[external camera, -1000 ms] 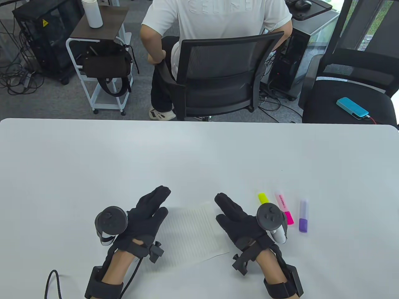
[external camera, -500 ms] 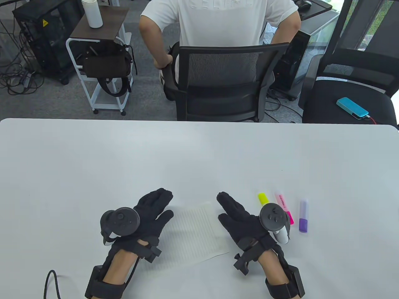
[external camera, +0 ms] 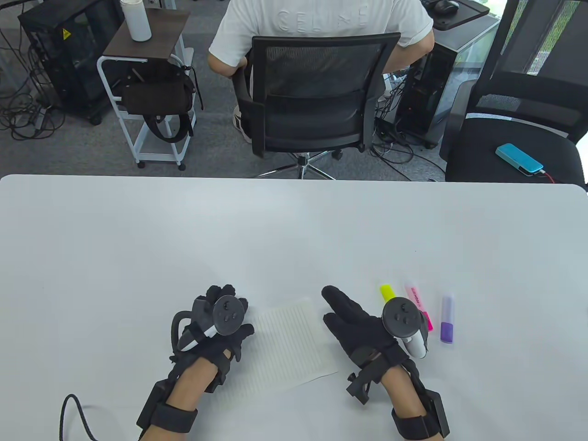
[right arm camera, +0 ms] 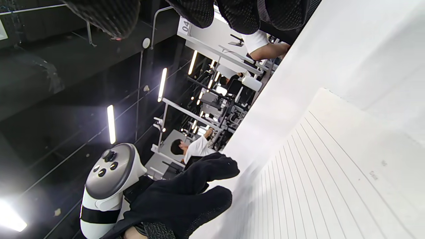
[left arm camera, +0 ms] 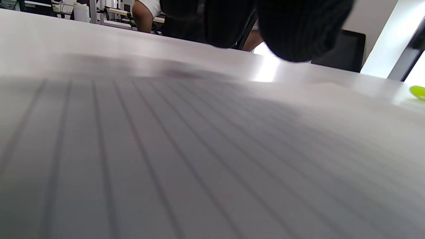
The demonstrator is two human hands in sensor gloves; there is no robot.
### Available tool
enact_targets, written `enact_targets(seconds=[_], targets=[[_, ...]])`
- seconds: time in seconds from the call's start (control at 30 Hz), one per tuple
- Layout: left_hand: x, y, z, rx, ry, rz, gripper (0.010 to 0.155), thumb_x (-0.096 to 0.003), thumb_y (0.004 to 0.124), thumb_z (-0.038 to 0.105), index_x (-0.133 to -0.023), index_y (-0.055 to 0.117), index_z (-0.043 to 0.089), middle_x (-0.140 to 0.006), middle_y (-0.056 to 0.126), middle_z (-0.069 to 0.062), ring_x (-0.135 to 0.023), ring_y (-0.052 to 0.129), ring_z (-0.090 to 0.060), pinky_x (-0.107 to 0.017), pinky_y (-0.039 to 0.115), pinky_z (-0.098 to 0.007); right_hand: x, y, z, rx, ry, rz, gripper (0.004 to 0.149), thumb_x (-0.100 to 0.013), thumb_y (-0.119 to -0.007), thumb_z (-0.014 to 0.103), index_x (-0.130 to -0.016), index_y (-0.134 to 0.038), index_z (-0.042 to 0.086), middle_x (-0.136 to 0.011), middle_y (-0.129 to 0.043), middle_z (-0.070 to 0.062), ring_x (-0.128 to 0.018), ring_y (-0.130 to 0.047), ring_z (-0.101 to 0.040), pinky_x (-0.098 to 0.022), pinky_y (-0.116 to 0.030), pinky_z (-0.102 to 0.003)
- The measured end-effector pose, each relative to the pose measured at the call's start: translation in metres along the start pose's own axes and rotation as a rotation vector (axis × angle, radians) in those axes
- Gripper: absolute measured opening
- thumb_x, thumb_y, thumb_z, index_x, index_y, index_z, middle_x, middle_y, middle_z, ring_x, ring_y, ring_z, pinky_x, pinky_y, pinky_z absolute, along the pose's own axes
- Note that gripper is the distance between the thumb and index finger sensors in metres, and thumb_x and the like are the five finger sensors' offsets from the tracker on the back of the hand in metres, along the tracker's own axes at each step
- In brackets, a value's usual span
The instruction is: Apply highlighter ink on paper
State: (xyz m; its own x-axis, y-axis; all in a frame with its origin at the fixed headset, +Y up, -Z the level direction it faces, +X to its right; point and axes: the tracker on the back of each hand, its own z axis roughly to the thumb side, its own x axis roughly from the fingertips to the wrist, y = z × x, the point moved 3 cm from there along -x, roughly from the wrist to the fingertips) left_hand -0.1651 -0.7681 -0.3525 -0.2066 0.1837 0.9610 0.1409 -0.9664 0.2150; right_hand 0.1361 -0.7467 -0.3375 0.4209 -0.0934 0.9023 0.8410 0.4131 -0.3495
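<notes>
The lined paper (external camera: 287, 347) lies flat on the white table (external camera: 294, 229), low in the table view and a little left of centre, its ruled lines running across the sheet. Its lower right corner points toward the right wrist. In the left wrist view the paper (left arm camera: 186, 159) fills most of the picture, blurred and very close.

Three capped highlighters lie to the right of the sheet, side by side and apart from one another. The yellow highlighter (external camera: 387, 292) is nearest the paper, the pink highlighter (external camera: 415, 301) next, the purple highlighter (external camera: 447, 319) farthest right. The lower ends of the yellow and pink ones are hidden behind the tracker (external camera: 404, 321) on the right hand.

The left hand (external camera: 220, 328) sits over the left edge of the paper, palm down, its tracker tilted on top. Its fingers look bent downward, but whether they press the sheet cannot be told; it holds nothing that shows. In the right wrist view the left hand (right arm camera: 186, 196) shows at the lower left, fingers loosely together beside the sheet.

The right hand (external camera: 358, 324) rests just right of the paper, between it and the highlighters, fingers (external camera: 337, 298) straight and close together, thumb slightly apart, holding nothing.

Beyond the table's far edge, at the top of the frame, a person in a white shirt sits in a black mesh chair (external camera: 317, 101).
</notes>
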Motion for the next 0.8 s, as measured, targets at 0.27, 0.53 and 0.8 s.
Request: enact_targets(seconds=[0.27,0.53,0.8], targets=[[-0.005,0.010,0.007,-0.063,-0.066,-0.053,0.058,-0.0420,0.086,0.046,-0.093,0.073,0.021,-0.113,0.052,-0.011,-0.105,0.044,-0.044,-0.072,0.041,-0.068,0.000,0.000,-0.001,-0.004,-0.021,0.005,0.068,-0.053,-0.066,0.052,-0.109,-0.047,0.019,-0.117,-0.044,-0.020,-0.102,-0.043,-0.056,-0.063,-0.031,-0.080],[-0.004,0.005,0.013,-0.097,-0.065,0.054,0.041,-0.0407,0.088,0.043,-0.075,0.090,0.021,-0.106,0.069,-0.007,-0.102,0.058,-0.041,-0.071,0.050,-0.065,0.001,0.003,-0.001,-0.008,-0.031,-0.003,0.067,-0.053,-0.066,0.052,-0.108,-0.047,0.018,-0.117,-0.044,-0.021,-0.102,-0.045,-0.056,-0.063,-0.031,-0.080],[0.005,-0.008,-0.015,0.304,-0.286,0.116,0.043,-0.0420,0.084,0.042,-0.073,0.088,0.013,-0.104,0.066,-0.011,-0.101,0.057,-0.043,-0.070,0.050,-0.065,0.001,0.010,0.001,-0.023,-0.025,-0.029,0.067,-0.053,-0.066,0.051,-0.108,-0.047,0.018,-0.116,-0.045,-0.021,-0.101,-0.045,-0.056,-0.063,-0.031,-0.080]])
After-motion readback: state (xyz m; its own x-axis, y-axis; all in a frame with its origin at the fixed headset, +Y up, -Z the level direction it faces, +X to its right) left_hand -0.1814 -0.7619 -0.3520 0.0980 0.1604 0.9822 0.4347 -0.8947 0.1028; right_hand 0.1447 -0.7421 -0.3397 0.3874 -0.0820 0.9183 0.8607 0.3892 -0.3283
